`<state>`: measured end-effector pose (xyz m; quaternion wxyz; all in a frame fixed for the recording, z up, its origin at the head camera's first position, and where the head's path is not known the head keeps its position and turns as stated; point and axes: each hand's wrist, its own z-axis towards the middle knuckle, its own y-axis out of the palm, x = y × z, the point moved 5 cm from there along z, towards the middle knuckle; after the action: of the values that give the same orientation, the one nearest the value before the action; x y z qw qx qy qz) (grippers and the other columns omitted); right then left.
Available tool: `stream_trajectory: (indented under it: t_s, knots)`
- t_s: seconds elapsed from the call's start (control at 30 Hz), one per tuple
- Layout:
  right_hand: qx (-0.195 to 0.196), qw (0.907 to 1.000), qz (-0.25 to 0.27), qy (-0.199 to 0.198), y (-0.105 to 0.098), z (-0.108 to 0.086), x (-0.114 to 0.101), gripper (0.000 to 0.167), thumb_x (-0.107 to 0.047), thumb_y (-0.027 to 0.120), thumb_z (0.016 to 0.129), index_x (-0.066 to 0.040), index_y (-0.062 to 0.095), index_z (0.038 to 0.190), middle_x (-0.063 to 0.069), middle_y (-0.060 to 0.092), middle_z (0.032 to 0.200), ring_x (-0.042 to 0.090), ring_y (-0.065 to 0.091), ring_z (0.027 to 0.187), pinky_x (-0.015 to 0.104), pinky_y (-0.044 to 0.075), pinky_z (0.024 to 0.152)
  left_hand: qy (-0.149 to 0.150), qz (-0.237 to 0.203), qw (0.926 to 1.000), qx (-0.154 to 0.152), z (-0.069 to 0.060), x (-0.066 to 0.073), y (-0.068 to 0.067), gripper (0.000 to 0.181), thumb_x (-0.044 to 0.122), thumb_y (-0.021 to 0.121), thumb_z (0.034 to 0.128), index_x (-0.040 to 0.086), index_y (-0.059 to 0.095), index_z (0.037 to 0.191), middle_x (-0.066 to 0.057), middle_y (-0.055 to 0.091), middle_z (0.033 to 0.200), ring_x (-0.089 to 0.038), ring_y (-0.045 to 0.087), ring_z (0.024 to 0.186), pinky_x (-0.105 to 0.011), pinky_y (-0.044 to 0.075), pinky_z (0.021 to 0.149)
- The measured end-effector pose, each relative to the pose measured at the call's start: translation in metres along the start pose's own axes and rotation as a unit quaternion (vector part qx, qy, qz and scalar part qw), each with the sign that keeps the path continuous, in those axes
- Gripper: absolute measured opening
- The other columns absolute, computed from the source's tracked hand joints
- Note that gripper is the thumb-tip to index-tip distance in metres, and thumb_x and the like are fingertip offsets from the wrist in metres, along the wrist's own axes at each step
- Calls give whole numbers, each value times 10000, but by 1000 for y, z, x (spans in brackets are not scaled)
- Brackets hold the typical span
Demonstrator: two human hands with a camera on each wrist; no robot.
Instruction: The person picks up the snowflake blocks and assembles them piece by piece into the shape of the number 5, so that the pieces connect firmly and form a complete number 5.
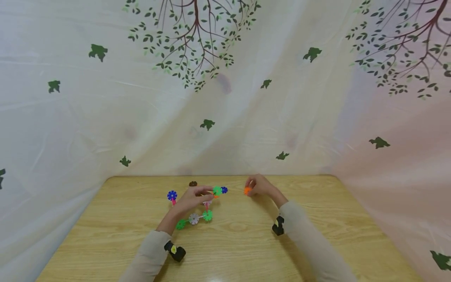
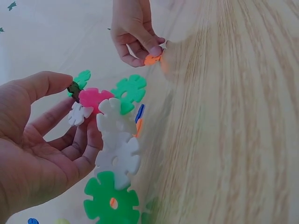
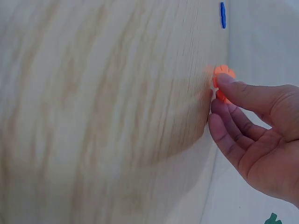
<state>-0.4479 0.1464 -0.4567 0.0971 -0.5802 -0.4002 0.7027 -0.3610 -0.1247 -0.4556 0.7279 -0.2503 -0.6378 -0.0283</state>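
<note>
My left hand (image 1: 192, 199) pinches a dark piece (image 2: 74, 90) of a linked chain of notched plastic flower discs between thumb and fingertip. In the left wrist view, the chain includes a pink disc (image 2: 96, 99), white discs (image 2: 122, 161) and a green disc (image 2: 112, 200). A light green disc (image 1: 217, 190) shows at those fingertips in the head view, with a blue disc (image 1: 224, 190) beside it. Over to the right, my right hand (image 1: 260, 186) holds an orange disc (image 1: 248, 190) between thumb and fingers, low over the table. Whether that is one orange disc or two is unclear.
A brown disc (image 1: 193, 183) lies behind my left hand. Another blue disc (image 1: 172, 195) stands at the left, joined to a pink piece. Wood-grain table (image 1: 239, 250) runs back to a hanging cloth (image 1: 239, 141) printed with leaves and branches.
</note>
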Motion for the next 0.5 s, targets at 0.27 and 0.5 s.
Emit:
stream_trajectory:
  t_s: [0.27,0.5]
  knots:
    - [314,9958,807,-300,12,-5,-14,212,86,774,805,125,673,988,151,686,805,84,568,674,257,526,600,29,-17,10000,70,1,1,0,447,239,641,1016,7,590,1395,-192,678,1203,-236,643,1053,-441,572,915]
    - [688,9857,1434,-562,23,-10,-41,213,58,754,857,139,693,1044,266,716,943,102,637,744,295,602,700,53,-145,9997,182,3,0,-1,450,232,626,1024,-12,573,1399,-228,674,1230,-240,657,1061,-428,567,925]
